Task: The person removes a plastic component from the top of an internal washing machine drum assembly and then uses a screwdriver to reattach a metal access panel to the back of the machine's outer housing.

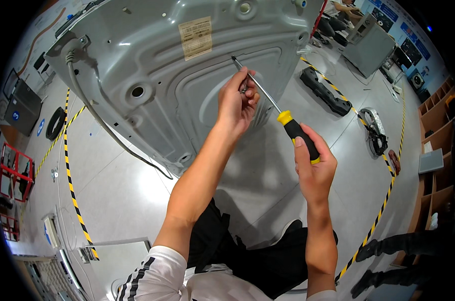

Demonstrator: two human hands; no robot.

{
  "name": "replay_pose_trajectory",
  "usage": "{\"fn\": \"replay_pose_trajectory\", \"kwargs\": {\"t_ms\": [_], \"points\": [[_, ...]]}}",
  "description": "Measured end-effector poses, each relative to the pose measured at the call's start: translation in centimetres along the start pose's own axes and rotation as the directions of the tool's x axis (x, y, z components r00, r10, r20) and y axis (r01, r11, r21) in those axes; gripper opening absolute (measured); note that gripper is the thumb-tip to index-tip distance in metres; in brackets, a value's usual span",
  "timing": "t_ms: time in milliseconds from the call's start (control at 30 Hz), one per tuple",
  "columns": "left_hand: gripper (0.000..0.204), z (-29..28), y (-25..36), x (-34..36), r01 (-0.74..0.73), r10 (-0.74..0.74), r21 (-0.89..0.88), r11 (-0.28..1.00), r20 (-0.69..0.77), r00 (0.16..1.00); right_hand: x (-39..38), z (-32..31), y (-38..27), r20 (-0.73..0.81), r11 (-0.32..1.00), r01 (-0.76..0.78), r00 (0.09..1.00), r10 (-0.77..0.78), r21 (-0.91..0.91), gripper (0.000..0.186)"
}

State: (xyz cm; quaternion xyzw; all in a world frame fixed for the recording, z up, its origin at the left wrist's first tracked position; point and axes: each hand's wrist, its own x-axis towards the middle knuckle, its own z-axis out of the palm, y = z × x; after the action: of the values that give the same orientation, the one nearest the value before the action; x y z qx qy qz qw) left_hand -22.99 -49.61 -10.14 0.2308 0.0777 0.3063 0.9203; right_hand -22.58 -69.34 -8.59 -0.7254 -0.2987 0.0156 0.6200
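In my right hand [315,168] is a screwdriver [297,130] with a black and yellow handle, the fingers wrapped round the grip. Its long steel shaft slants up and left, the tip close to the grey pressed-metal panel [197,80] of a large appliance. My left hand [237,98] is closed beside the shaft, finger ends at or against it. Small dark metal pieces [244,90], perhaps screws, show between its curled fingers. A paper label [196,38] is stuck on the panel above, and a grey cable [87,100] hangs down its left side.
Yellow-black tape [72,185] marks the tiled floor on both sides. To the right lie a long black part [325,91] and a ring-shaped part [373,130]; wooden shelves [433,175] stand beyond. Another person's legs [398,251] are at lower right. A red rack [16,173] stands left.
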Motion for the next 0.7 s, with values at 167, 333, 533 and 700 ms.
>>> {"fn": "replay_pose_trajectory", "kwargs": {"t_ms": [167, 333, 533, 700], "points": [[0.022, -0.32, 0.23, 0.08, 0.01, -0.011, 0.044, 0.999, 0.02, 1.0, -0.18, 0.13, -0.86, -0.002, 0.993, 0.091, 0.996, -0.091, -0.072, 0.023], [0.022, -0.04, -0.11, 0.21, 0.021, -0.022, 0.033, 0.999, 0.04, 0.999, 0.01, -0.23, -0.45, -0.011, 0.991, 0.096, 0.995, -0.098, -0.098, 0.023], [0.021, -0.3, -0.09, 0.36, 0.036, -0.037, 0.008, 0.999, 0.034, 0.999, 0.12, -0.27, -0.18, 0.002, 0.994, 0.083, 0.997, -0.084, -0.073, 0.023], [0.022, -0.56, -0.21, 0.52, 0.031, -0.031, 0.002, 1.0, 0.032, 0.999, 0.31, -0.18, -0.04, 0.013, 0.99, 0.1, 0.995, -0.099, -0.1, 0.023]]}}
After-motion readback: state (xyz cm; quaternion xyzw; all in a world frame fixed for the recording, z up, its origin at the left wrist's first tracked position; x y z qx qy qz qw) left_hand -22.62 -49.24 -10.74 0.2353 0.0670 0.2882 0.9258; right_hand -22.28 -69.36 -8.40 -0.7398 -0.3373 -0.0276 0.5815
